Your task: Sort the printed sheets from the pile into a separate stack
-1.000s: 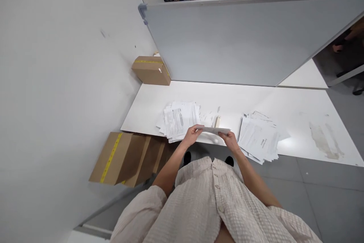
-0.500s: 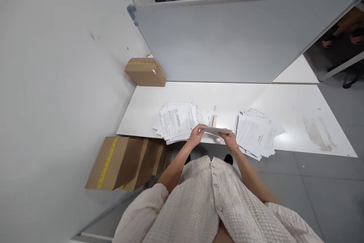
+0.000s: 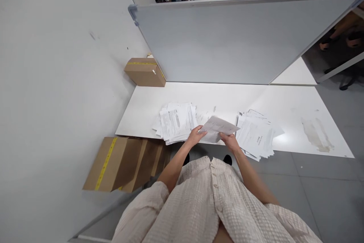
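A folded printed sheet of paper (image 3: 218,124) is held over the front edge of the white table between my two hands. My left hand (image 3: 196,135) pinches its left side, and my right hand (image 3: 229,140) grips its lower right part. The upper flap stands at an angle to the part below it, with rows of small print showing. To the left lies a loose stack of printed papers (image 3: 178,121), close to my left hand. Another untidy paper stack (image 3: 256,135) lies just right of my right hand, overhanging the table's front edge.
The white table (image 3: 148,110) runs across, backed by an upright whiteboard panel (image 3: 216,42). A cardboard box (image 3: 146,72) sits at its far left corner. More cardboard boxes (image 3: 113,163) stand low at the left. Grey floor (image 3: 318,182) lies at right.
The paper, seen nearly edge-on before, has been tilted so its printed face shows and its fold has opened. The small pale block behind it is now hidden. Both hands remain on the paper.
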`<state>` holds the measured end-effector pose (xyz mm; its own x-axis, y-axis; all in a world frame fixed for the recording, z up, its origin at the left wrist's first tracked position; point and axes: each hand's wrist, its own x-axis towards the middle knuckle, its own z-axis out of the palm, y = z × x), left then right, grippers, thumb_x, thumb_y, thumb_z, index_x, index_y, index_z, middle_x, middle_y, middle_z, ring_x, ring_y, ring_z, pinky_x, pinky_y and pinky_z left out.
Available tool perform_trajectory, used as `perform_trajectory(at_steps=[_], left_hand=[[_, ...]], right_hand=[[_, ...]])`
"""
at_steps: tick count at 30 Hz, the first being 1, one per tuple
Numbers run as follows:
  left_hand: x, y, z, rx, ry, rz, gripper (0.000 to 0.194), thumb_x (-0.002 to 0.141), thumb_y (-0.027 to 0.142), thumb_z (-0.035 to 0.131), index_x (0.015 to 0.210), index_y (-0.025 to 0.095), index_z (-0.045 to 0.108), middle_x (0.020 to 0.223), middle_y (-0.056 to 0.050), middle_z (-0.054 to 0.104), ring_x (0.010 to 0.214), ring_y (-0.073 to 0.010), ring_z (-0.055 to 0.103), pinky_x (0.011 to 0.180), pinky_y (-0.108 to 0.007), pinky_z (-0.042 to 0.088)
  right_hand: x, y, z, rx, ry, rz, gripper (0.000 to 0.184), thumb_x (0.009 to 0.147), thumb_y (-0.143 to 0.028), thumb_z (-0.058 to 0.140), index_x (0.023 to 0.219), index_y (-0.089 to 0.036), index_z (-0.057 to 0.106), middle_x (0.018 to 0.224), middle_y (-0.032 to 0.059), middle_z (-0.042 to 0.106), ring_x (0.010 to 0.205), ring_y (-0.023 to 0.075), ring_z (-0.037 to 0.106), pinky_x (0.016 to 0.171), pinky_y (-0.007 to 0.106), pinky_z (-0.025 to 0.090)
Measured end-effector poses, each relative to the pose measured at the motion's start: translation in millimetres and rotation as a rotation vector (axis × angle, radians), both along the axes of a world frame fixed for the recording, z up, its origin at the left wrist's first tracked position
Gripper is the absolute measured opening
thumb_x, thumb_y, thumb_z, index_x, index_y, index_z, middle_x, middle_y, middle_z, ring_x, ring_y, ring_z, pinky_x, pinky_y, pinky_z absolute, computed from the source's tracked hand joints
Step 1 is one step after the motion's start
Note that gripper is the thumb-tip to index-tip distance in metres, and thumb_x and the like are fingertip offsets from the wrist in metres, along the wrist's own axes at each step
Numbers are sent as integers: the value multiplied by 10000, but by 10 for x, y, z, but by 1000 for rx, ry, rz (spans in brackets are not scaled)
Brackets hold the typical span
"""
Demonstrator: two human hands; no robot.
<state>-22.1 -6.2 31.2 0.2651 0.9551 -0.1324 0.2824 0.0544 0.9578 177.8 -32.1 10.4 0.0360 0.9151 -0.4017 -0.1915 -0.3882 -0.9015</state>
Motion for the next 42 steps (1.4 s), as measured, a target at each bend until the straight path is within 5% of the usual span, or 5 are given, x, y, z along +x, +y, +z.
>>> perform_trajectory(at_steps=[4,11,19,29,42], left_hand=[[-4,11,74,72,165,-23,237,795,340,441,858,175,599,794,-20,614,763,-159,551,695,-261,425],[164,-54,250,434,478,-174,217,796,144,400,851,200,603,782,-56,599,799,-183,531,791,-326,356],[239,-101,240,564,581,-298,251,798,110,392,894,220,596,876,-83,607,945,-219,483,900,-408,261],[-154,97,-180,174,474,-52,163,736,284,540,846,220,642,801,-36,616,756,-181,531,705,-298,400],[-67,159,-170,25,195,-42,179,736,273,484,799,198,634,738,-3,619,683,-141,537,638,-239,388]], right_hand=[[227,-37,99,59,-104,44,454,630,-434,615,1007,-186,557,1000,92,618,939,245,549,743,366,444],[788,-140,292,291,-889,189,550,662,-462,580,1167,-270,476,1214,85,472,1076,288,430,821,421,388],[657,-251,82,449,-868,490,342,754,-283,438,1060,-273,591,1063,47,598,1000,251,513,827,412,415],[642,-355,-325,284,-760,325,285,765,-386,450,943,-279,644,989,12,640,969,239,559,851,392,426],[587,-344,-387,223,-749,239,276,740,-381,488,933,-271,651,971,21,649,921,262,580,816,394,431]])
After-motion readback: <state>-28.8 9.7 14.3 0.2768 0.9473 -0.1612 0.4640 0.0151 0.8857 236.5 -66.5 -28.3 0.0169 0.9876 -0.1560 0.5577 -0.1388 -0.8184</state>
